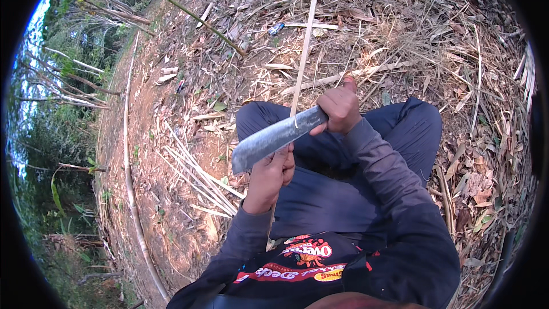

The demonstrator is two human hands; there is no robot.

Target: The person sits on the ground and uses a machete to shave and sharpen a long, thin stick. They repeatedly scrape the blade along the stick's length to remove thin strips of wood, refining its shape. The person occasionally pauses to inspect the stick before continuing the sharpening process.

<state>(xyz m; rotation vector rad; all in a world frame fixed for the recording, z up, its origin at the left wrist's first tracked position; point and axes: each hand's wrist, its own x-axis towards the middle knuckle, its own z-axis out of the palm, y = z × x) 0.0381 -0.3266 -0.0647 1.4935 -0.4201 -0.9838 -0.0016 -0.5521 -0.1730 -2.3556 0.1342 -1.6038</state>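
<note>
My right hand [341, 109] is closed round the handle of a machete [277, 139], whose broad grey blade slants down to the left above my crossed legs. Under the blade, my left hand [270, 177] pinches a long, pale bamboo strip [306, 40]. The strip runs away from me over the ground, passes beneath or against the blade, and its near end trails back along my left forearm. A thin curl shows at the blade's edge where strip and blade meet. The handle is mostly hidden in my fist.
Several split strips [200, 180] lie in a loose bundle on the ground at left. Beyond them a long pole [129, 166] stretches along the slope's edge, with green brush past it. Dry leaves [480, 189] cover the ground at right. A green stalk [183, 8] leans in at upper left.
</note>
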